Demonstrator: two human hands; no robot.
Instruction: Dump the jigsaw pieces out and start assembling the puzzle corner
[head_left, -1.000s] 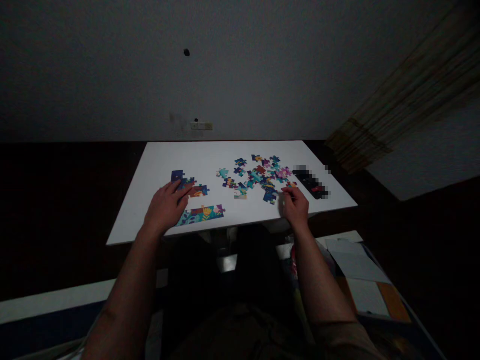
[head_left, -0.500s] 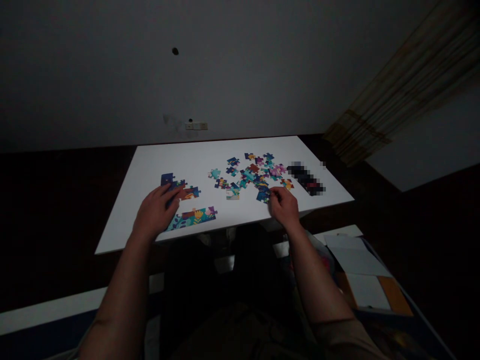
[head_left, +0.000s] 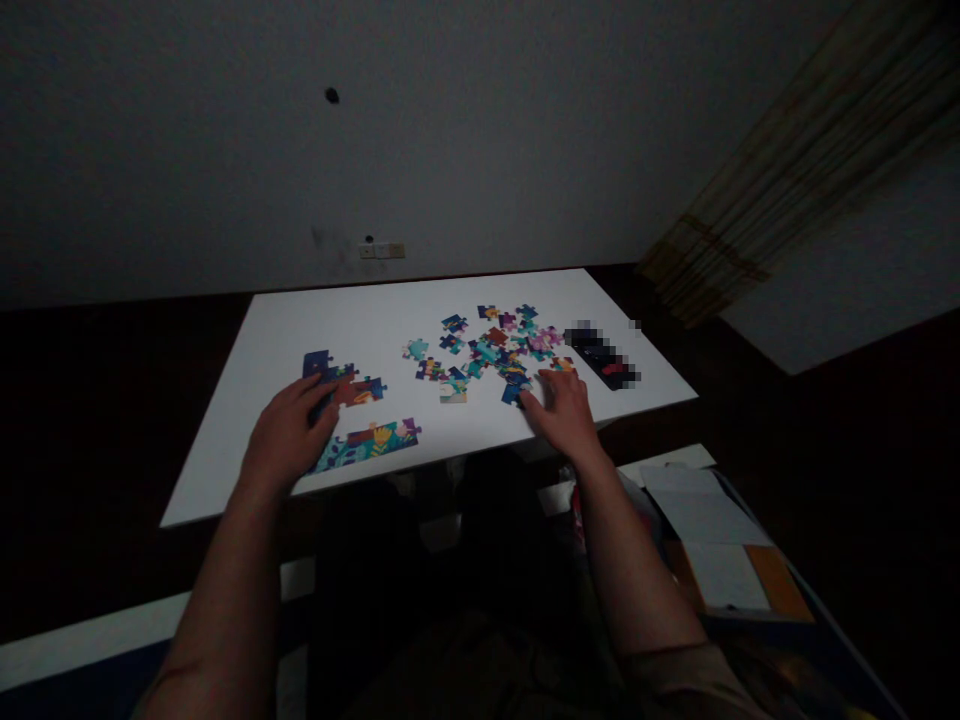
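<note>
My left hand [head_left: 289, 430] lies on the left of the white table [head_left: 225, 420], its fingers spread and touching a joined section of jigsaw puzzle [head_left: 352, 388] in dark blue and brown. Nearer the front edge is a joined strip of puzzle [head_left: 379, 438] with leaves and a yellow flower, partly covered by that hand. My right hand [head_left: 564, 412] is open, thumb and fingers apart, at the near right of a pile of loose puzzle pieces [head_left: 491, 350]. Its thumb is beside a dark blue puzzle piece [head_left: 514, 390]; whether they touch I cannot tell.
A dark, partly pixelated object [head_left: 604, 358] lies right of the pile. Below the table at the right are an open cardboard box [head_left: 724, 560] and other items. Behind are a wall with a socket strip [head_left: 382, 250] and a curtain [head_left: 712, 230].
My right hand has gone from fingers drawn together to thumb and fingers apart beside the dark blue piece. My left hand stays on the joined section. The whole view has shifted slightly.
</note>
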